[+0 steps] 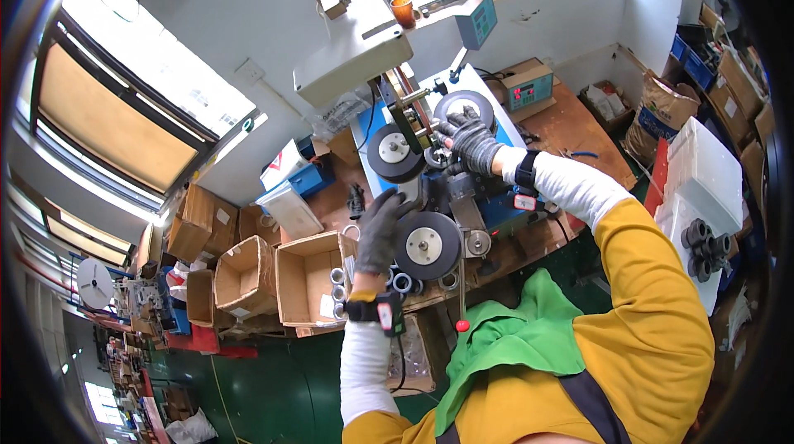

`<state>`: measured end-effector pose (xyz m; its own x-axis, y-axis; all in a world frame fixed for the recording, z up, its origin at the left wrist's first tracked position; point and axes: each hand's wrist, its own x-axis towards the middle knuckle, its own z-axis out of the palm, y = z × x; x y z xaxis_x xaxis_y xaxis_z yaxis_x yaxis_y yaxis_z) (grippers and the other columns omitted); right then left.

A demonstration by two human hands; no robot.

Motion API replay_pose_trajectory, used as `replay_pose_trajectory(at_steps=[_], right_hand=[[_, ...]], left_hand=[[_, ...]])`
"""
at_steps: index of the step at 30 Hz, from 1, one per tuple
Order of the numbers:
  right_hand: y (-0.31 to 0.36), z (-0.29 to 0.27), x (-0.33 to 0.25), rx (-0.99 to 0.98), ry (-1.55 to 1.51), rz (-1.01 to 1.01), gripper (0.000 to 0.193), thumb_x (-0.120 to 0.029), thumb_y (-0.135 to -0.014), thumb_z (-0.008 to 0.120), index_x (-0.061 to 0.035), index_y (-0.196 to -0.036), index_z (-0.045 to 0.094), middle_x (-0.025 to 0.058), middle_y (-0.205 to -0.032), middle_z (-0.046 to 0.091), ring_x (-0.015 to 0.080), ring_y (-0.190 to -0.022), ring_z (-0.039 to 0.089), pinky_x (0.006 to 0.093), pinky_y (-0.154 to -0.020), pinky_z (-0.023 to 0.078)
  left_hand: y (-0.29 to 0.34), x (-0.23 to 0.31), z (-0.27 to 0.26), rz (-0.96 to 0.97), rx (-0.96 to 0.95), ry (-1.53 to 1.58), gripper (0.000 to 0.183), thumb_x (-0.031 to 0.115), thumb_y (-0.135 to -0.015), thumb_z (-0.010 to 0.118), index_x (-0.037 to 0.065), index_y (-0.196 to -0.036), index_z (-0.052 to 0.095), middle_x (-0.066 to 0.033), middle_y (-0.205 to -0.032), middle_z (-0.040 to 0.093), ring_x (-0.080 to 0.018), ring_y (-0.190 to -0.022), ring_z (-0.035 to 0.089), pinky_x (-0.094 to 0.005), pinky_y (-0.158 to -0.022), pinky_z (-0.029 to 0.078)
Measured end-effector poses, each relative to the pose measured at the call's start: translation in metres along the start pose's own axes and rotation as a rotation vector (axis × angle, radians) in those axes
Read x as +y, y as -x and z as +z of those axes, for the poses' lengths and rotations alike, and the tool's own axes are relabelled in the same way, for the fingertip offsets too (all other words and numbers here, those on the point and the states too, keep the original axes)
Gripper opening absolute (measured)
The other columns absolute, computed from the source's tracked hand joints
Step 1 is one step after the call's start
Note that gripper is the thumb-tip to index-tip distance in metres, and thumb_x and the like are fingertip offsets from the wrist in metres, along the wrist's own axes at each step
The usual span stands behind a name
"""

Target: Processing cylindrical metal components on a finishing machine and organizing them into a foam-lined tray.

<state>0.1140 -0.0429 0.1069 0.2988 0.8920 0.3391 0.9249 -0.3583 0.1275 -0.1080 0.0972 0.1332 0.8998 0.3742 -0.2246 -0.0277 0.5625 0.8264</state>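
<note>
A machine with several dark wheels stands on the bench in front of me. My left hand (383, 233), in a grey glove, is beside the near dark wheel (449, 235), its fingers stretched toward a metal arm under the far left wheel (389, 167). I see nothing held in it. My right hand (475, 144), gloved too, reaches over the machine at the edge of the far right wheel (451, 105). Its fingers are bent beside a small roller (438, 159); what they grip is hidden. Metal rings (402, 283) lie below my left hand.
Open cardboard boxes (289, 266) stand left of the machine. A control box with a red display (531, 94) and blue-handled pliers (583, 153) are on the right. A red-knobbed lever (462, 326) points toward me. Black ring-shaped parts (705, 247) sit on a white container.
</note>
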Motion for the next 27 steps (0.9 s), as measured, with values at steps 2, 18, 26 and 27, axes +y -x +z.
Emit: replay_pose_trajectory(at_steps=[2, 18, 26, 27], right_hand=[[-0.003, 0.004, -0.009, 0.083, -0.052, -0.003, 0.088, -0.057, -0.051, 0.065, -0.0091, -0.122, 0.045, 0.0102, -0.129, 0.041, 0.0309, -0.114, 0.040, 0.0545, -0.094, 0.025], [0.012, 0.022, 0.015, 0.162, -0.211, -0.098, 0.052, -0.031, -0.065, 0.066, -0.0251, -0.115, 0.053, 0.0068, -0.127, 0.045, 0.0302, -0.120, 0.037, 0.0534, -0.098, 0.021], [0.013, 0.024, 0.039, 0.128, -0.140, -0.133, 0.038, -0.028, -0.078, 0.052, -0.0342, -0.115, 0.051, 0.0028, -0.131, 0.042, 0.0268, -0.120, 0.039, 0.0522, -0.097, 0.023], [0.013, 0.022, 0.037, 0.125, -0.140, -0.125, 0.038, -0.028, -0.078, 0.052, -0.0342, -0.115, 0.051, 0.0028, -0.131, 0.042, 0.0268, -0.120, 0.039, 0.0522, -0.097, 0.023]], left_hand=[[-0.042, -0.026, -0.026, 0.087, -0.304, -0.416, 0.034, 0.004, -0.078, 0.056, 0.002, -0.110, 0.045, -0.0186, -0.113, 0.047, -0.0303, -0.106, 0.048, -0.0391, -0.089, 0.043], [-0.147, -0.068, 0.003, -0.345, -0.237, 0.346, 0.026, 0.012, -0.079, 0.047, 0.004, -0.103, 0.049, -0.0098, -0.100, 0.056, -0.0230, -0.096, 0.051, -0.0311, -0.080, 0.044], [-0.009, 0.019, -0.038, 0.231, -0.029, -0.769, 0.030, 0.005, -0.073, 0.057, 0.002, -0.102, 0.055, -0.0105, -0.091, 0.058, -0.0199, -0.076, 0.056, -0.0312, -0.062, 0.045], [0.006, 0.015, -0.080, 0.509, -0.102, -1.481, 0.027, -0.003, -0.072, 0.053, 0.000, -0.099, 0.055, -0.0129, -0.100, 0.057, -0.0245, -0.092, 0.056, -0.0310, -0.080, 0.046]])
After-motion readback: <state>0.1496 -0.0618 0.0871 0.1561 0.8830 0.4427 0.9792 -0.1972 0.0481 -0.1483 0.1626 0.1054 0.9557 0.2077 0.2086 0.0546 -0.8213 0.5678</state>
